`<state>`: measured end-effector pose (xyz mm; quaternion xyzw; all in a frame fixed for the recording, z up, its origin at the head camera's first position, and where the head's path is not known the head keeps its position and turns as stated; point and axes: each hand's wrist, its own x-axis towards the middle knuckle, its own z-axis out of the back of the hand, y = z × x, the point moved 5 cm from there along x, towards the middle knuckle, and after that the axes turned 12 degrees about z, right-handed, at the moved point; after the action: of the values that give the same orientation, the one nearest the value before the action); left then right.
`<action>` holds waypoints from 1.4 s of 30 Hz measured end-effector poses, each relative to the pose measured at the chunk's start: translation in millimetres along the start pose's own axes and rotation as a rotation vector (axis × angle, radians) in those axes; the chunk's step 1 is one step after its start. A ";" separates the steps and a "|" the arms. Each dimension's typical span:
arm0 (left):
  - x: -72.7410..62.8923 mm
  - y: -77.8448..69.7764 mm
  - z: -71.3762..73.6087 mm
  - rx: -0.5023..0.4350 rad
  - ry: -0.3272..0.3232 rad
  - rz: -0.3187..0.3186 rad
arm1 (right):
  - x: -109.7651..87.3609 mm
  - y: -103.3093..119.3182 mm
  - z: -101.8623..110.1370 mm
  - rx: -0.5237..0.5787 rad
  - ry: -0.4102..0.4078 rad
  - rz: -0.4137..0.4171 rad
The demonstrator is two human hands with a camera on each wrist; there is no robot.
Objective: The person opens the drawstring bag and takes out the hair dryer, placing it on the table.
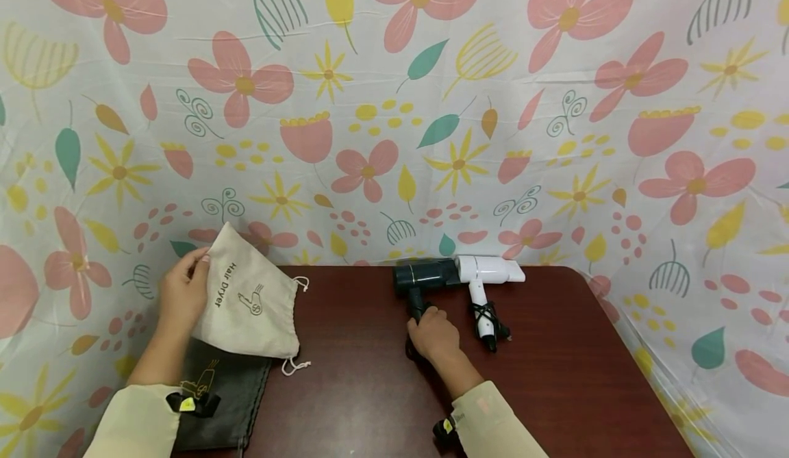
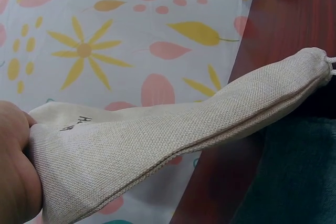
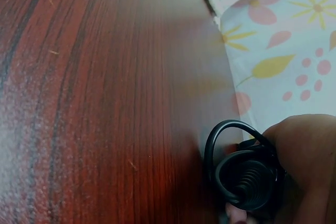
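Note:
My left hand (image 1: 183, 292) pinches one edge of a cream cloth drawstring bag (image 1: 255, 307) printed "Hair Dryer", holding it up at the left. In the left wrist view the bag (image 2: 157, 135) looks flat, its cords at the far end. At the back of the table, my right hand (image 1: 435, 337) grips the handle of a dark hair dryer (image 1: 425, 275). The base of that handle, with a loop of black cord (image 3: 212, 150), shows in the right wrist view. Touching its nozzle is a white hair dryer (image 1: 487, 270), black cord wound round its handle.
A dark drawstring bag (image 1: 224, 400) with a gold dryer print lies flat at the table's left, partly under the cream bag. The reddish-brown table (image 1: 345, 389) meets a flower-printed curtain (image 1: 370, 102) at the back and sides.

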<state>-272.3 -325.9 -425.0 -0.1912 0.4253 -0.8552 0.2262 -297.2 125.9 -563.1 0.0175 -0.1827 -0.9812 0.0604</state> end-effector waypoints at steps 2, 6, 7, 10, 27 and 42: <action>1.3 -0.3 1.0 -0.002 0.007 -0.002 | -0.1 0.3 -0.1 -0.001 -0.003 0.001; 3.2 -2.0 4.8 -0.012 0.002 -0.020 | 0.0 -0.1 -1.1 -0.005 -0.007 0.002; 3.5 -2.5 6.0 -0.019 -0.002 -0.028 | -0.2 -0.1 -1.5 -0.006 -0.007 0.002; 4.6 -3.8 9.9 -0.043 -0.023 -0.052 | -0.1 -0.7 -2.0 -0.013 -0.016 0.004; 24.0 14.6 18.2 0.041 -0.063 0.042 | -0.9 -0.7 -1.2 0.002 -0.031 0.003; 34.3 41.7 19.0 0.178 -0.062 0.051 | -0.9 -3.8 -4.1 -0.007 -0.036 0.002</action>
<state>-281.3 -379.3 -443.6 -0.1857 0.3454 -0.8772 0.2769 -296.5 128.0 -568.2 -0.0006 -0.1805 -0.9818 0.0584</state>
